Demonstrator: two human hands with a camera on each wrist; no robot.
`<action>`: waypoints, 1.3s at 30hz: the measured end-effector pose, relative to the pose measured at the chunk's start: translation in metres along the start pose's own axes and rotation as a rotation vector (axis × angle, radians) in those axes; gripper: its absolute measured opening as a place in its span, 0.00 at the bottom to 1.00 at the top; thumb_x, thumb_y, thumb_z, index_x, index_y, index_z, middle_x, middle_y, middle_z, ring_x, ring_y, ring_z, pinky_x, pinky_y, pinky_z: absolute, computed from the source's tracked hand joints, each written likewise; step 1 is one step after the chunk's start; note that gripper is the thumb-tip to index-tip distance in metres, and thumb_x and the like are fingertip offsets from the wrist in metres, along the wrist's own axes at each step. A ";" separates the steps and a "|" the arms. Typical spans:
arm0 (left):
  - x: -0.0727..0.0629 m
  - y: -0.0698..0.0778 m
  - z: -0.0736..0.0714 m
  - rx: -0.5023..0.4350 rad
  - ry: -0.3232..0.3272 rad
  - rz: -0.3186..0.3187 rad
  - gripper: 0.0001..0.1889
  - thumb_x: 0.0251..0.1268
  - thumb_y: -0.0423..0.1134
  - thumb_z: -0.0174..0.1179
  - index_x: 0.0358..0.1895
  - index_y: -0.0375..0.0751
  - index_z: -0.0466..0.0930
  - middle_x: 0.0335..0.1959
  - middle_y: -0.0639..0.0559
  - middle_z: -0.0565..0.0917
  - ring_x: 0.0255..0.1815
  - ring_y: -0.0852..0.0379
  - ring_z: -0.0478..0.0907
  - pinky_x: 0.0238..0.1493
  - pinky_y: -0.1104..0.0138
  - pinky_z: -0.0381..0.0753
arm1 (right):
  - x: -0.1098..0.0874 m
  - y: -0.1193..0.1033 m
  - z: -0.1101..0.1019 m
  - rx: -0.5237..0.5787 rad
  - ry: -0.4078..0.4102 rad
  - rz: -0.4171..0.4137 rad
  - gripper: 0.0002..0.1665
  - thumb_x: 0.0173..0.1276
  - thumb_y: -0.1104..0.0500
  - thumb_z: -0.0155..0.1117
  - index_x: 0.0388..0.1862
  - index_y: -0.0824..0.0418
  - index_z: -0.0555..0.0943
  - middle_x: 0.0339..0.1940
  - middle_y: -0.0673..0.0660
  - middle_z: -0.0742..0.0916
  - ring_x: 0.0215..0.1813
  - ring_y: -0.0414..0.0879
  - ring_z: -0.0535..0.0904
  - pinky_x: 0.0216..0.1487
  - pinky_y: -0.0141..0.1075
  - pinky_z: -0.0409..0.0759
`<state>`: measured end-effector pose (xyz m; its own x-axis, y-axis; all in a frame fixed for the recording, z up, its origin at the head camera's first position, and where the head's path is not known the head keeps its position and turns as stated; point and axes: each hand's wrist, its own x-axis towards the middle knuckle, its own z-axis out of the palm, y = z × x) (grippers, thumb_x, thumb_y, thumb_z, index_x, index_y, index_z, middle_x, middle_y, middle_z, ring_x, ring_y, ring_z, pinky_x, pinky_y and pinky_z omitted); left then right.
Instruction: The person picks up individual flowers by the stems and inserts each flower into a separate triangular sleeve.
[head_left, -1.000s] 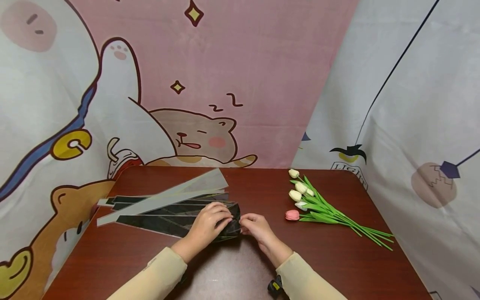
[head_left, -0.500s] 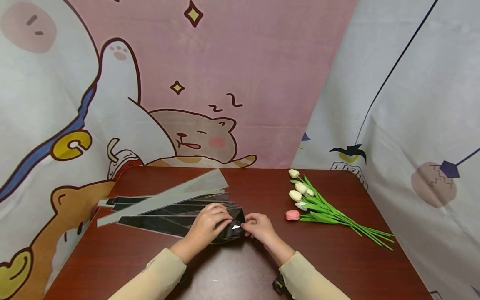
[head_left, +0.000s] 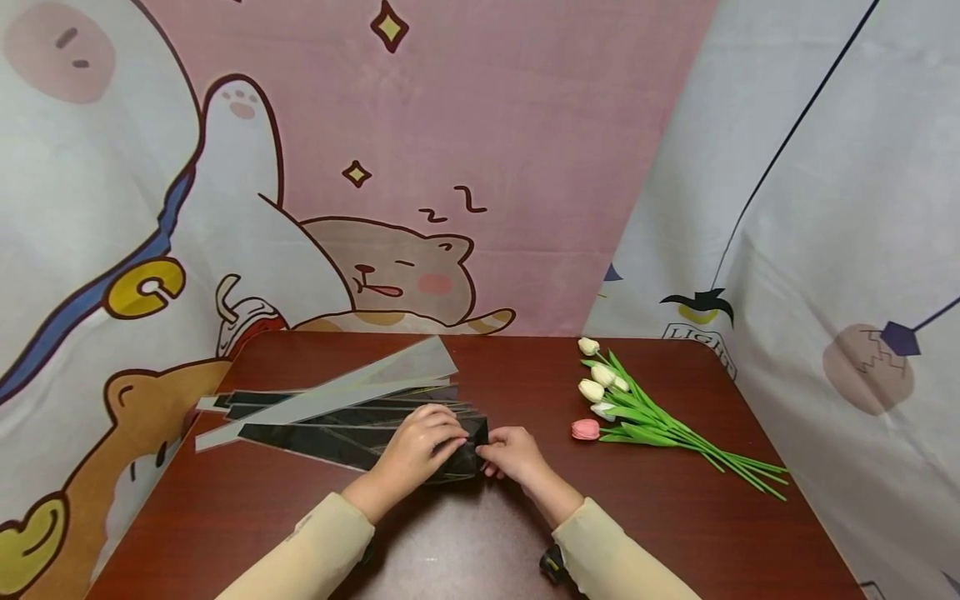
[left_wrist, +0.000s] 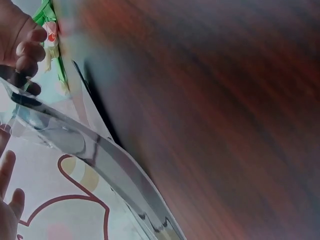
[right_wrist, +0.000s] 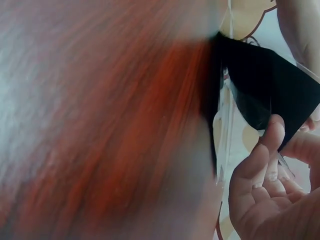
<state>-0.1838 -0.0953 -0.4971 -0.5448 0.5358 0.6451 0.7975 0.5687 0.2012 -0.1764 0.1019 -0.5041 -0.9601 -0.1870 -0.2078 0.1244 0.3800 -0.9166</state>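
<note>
A black-and-clear plastic bouquet sleeve point(head_left: 322, 443) lies on top of others on the left half of the table. My left hand point(head_left: 422, 440) bends over its right end, thumb and fingers pinching the film. At the mouth of that sleeve, my right hand point(head_left: 514, 455) pinches the edge between thumb and fingers. The right wrist view shows the black panel point(right_wrist: 295, 95) bulging away from the table, with my right thumb point(right_wrist: 273, 131) on its edge. In the left wrist view, the sleeve's clear edge point(left_wrist: 100, 150) curves past my right fingers point(left_wrist: 29, 55).
More sleeves point(head_left: 408, 367) with grey strips overlap behind. Artificial tulips point(head_left: 652, 421), white and one pink, lie with green stems at the right. The dark red wooden table point(head_left: 517, 367) ends at a cartoon-printed cloth point(head_left: 540, 167).
My right hand shifted slightly right and then back a little, with the sleeve's mouth edge. The mouth has opened into a boxier shape. My left hand has stayed nearly still.
</note>
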 end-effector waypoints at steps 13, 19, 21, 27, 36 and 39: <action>-0.003 -0.001 -0.001 -0.016 -0.014 -0.018 0.03 0.56 0.39 0.67 0.34 0.48 0.86 0.34 0.59 0.85 0.48 0.57 0.77 0.58 0.64 0.72 | 0.000 0.005 -0.004 0.033 -0.030 -0.057 0.10 0.62 0.61 0.63 0.29 0.68 0.83 0.16 0.57 0.85 0.14 0.39 0.77 0.15 0.33 0.77; -0.004 -0.002 -0.002 -0.030 0.001 -0.022 0.03 0.55 0.38 0.68 0.33 0.47 0.86 0.33 0.59 0.85 0.47 0.57 0.78 0.57 0.65 0.73 | -0.004 0.000 -0.009 0.079 -0.089 -0.001 0.18 0.65 0.53 0.63 0.40 0.68 0.82 0.20 0.57 0.86 0.18 0.39 0.78 0.20 0.33 0.78; -0.003 -0.003 -0.002 -0.033 0.011 -0.018 0.04 0.54 0.37 0.69 0.33 0.47 0.86 0.33 0.58 0.85 0.47 0.56 0.78 0.56 0.64 0.73 | -0.007 -0.002 -0.014 0.091 -0.123 -0.002 0.21 0.65 0.50 0.63 0.44 0.68 0.82 0.21 0.56 0.86 0.20 0.40 0.79 0.22 0.33 0.79; -0.004 -0.006 -0.005 -0.047 0.020 -0.037 0.04 0.54 0.37 0.69 0.33 0.47 0.86 0.33 0.59 0.85 0.46 0.54 0.79 0.55 0.63 0.74 | -0.016 0.001 -0.051 0.049 -0.161 -0.049 0.21 0.66 0.54 0.61 0.50 0.70 0.79 0.28 0.60 0.87 0.27 0.42 0.80 0.29 0.38 0.80; -0.008 -0.012 -0.009 -0.043 0.039 -0.052 0.04 0.54 0.36 0.69 0.34 0.46 0.86 0.33 0.58 0.86 0.45 0.54 0.79 0.53 0.64 0.75 | -0.023 0.027 -0.152 -0.348 0.186 -0.145 0.12 0.63 0.65 0.59 0.44 0.67 0.82 0.30 0.58 0.87 0.29 0.44 0.79 0.29 0.33 0.76; -0.009 -0.012 -0.009 -0.045 0.050 -0.052 0.04 0.53 0.36 0.69 0.33 0.45 0.86 0.32 0.58 0.85 0.45 0.54 0.79 0.52 0.63 0.76 | -0.030 0.034 -0.188 -0.488 0.314 -0.100 0.13 0.62 0.62 0.59 0.45 0.63 0.82 0.32 0.57 0.86 0.29 0.42 0.75 0.27 0.33 0.71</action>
<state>-0.1861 -0.1127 -0.4986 -0.5730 0.4736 0.6689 0.7800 0.5656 0.2677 -0.1904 0.2904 -0.4651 -0.9987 0.0054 0.0508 -0.0288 0.7614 -0.6477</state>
